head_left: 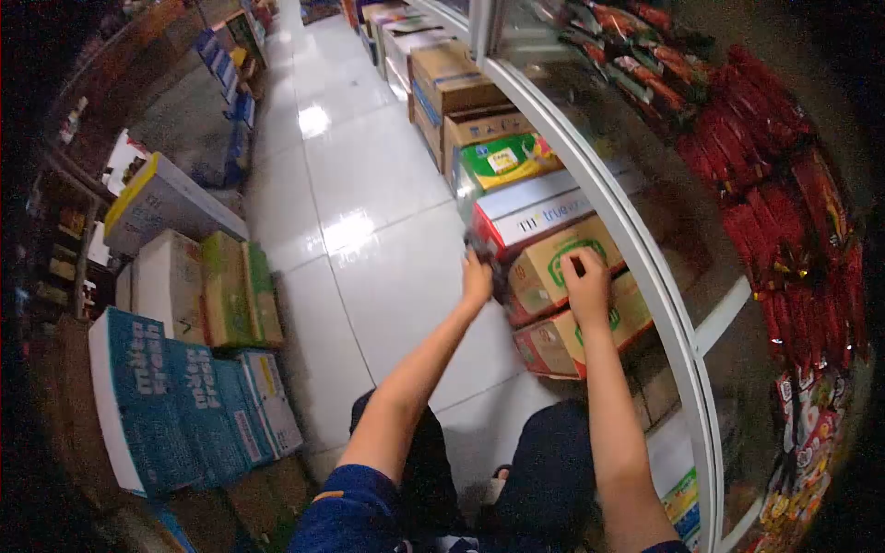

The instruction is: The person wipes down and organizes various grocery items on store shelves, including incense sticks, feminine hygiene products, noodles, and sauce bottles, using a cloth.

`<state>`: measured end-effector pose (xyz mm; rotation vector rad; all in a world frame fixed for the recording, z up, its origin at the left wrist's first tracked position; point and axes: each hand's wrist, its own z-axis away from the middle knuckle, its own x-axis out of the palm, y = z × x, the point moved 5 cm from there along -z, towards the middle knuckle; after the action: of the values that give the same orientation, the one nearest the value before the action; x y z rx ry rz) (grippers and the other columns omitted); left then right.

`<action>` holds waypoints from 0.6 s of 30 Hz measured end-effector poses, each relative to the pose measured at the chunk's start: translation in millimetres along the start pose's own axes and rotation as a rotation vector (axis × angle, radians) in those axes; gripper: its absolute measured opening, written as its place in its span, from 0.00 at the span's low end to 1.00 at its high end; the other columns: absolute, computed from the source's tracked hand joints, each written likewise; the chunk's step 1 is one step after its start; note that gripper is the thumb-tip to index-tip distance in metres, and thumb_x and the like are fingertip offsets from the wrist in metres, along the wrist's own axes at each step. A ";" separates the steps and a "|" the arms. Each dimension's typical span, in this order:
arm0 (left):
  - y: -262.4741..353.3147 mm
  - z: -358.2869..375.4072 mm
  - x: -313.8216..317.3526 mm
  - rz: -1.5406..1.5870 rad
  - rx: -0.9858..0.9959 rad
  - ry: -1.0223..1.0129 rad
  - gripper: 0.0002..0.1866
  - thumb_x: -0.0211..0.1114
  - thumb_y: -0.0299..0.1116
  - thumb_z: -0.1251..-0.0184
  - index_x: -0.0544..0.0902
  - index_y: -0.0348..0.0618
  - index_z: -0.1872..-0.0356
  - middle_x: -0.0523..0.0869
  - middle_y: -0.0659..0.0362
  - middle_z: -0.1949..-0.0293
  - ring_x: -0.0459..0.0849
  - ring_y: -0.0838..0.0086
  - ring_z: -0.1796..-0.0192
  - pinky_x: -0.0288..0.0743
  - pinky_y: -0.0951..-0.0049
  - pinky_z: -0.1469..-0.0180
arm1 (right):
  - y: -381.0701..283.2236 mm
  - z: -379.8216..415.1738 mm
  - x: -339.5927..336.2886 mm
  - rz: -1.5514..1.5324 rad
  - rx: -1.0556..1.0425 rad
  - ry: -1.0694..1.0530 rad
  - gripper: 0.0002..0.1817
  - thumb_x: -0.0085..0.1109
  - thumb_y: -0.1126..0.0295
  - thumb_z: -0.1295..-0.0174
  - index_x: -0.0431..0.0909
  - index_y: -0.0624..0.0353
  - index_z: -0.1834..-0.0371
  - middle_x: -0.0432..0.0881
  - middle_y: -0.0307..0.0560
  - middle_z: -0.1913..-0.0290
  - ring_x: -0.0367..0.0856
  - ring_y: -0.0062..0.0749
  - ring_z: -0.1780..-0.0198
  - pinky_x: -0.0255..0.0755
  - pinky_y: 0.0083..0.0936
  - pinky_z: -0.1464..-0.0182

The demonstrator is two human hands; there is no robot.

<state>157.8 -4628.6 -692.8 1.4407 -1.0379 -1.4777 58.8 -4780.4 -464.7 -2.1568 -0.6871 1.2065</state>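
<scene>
My left hand (477, 281) is closed on a dark, blurred object (496, 263) beside the stacked boxes; what it is, I cannot make out. Fingers curled together, my right hand (588, 284) is over the tan carton with a green logo (548, 267). Whether it holds anything small is hidden. Just beyond is a red and white box (535, 217) with "TH true" lettering. Another tan carton (553, 348) lies beneath the first one. A green and yellow box (507, 161) sits farther along the row.
A white metal door frame (636, 230) with glass runs close along the right, with red packets (774, 221) behind it. Teal boxes (171, 405) and other cartons (171, 281) line the left. Brown cartons (456, 78) stand farther up the tiled aisle (369, 249).
</scene>
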 end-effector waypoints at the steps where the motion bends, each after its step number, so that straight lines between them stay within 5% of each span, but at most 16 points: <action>1: -18.7 4.8 7.9 -0.001 -0.062 -0.081 0.28 0.46 0.27 0.46 0.55 0.32 0.41 0.67 0.31 0.51 0.67 0.41 0.50 0.63 0.56 0.46 | -2.9 0.0 1.7 0.021 0.004 -0.008 0.07 0.53 0.72 0.49 0.70 0.65 0.78 0.73 0.52 0.73 0.71 0.44 0.66 0.64 0.33 0.62; 3: -10.6 20.4 -1.0 0.066 0.088 -0.191 0.26 0.46 0.33 0.45 0.61 0.33 0.44 0.74 0.34 0.57 0.73 0.43 0.54 0.66 0.56 0.49 | -8.7 0.3 1.4 -0.023 0.012 -0.019 0.06 0.53 0.73 0.50 0.70 0.66 0.78 0.73 0.52 0.73 0.70 0.44 0.66 0.63 0.34 0.62; 7: 23.2 67.6 -1.8 -0.158 0.039 -0.551 0.18 0.50 0.38 0.45 0.75 0.35 0.60 0.79 0.41 0.64 0.77 0.48 0.59 0.69 0.58 0.55 | -8.1 2.8 0.7 0.029 0.010 -0.075 0.07 0.53 0.72 0.47 0.71 0.65 0.75 0.73 0.49 0.70 0.71 0.40 0.66 0.64 0.30 0.62; 9: 50.3 84.8 -11.4 0.004 -0.126 -0.444 0.19 0.50 0.39 0.43 0.74 0.32 0.59 0.80 0.42 0.67 0.79 0.55 0.60 0.69 0.63 0.54 | -10.3 6.4 -0.4 0.066 -0.040 -0.066 0.07 0.54 0.71 0.48 0.72 0.65 0.74 0.73 0.49 0.70 0.71 0.40 0.64 0.65 0.31 0.60; 11: 70.8 110.6 -16.2 0.106 -0.085 -0.389 0.18 0.50 0.38 0.43 0.74 0.32 0.58 0.81 0.46 0.65 0.79 0.60 0.59 0.69 0.66 0.54 | -15.7 13.0 2.7 0.119 -0.099 -0.095 0.07 0.55 0.70 0.49 0.73 0.64 0.73 0.73 0.50 0.68 0.71 0.41 0.62 0.64 0.32 0.58; 15: 104.2 166.3 -20.3 0.954 -0.287 -0.412 0.16 0.49 0.32 0.41 0.72 0.39 0.52 0.76 0.60 0.57 0.72 0.76 0.53 0.67 0.72 0.51 | -40.1 44.0 9.7 0.026 -0.210 -0.348 0.16 0.58 0.63 0.50 0.74 0.60 0.61 0.73 0.50 0.56 0.68 0.43 0.50 0.60 0.36 0.48; 17: 126.5 179.3 -38.5 1.145 -0.303 -0.435 0.16 0.48 0.32 0.39 0.70 0.42 0.49 0.75 0.63 0.55 0.73 0.77 0.53 0.68 0.73 0.50 | -49.4 86.9 19.4 -0.307 0.004 -0.431 0.24 0.61 0.56 0.54 0.72 0.57 0.54 0.68 0.52 0.47 0.61 0.47 0.43 0.52 0.40 0.40; 18: 113.8 185.6 -34.7 1.139 -0.363 -0.489 0.16 0.47 0.31 0.38 0.70 0.43 0.49 0.75 0.62 0.55 0.73 0.77 0.53 0.68 0.74 0.50 | -71.7 100.7 9.4 -0.149 -0.073 -0.366 0.29 0.63 0.57 0.55 0.68 0.55 0.50 0.65 0.52 0.44 0.60 0.47 0.41 0.51 0.41 0.40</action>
<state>-26.4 -4630.4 -571.9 0.0823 -1.4258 -1.0337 -36.1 -4700.6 -464.2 -1.9180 -1.0405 1.5302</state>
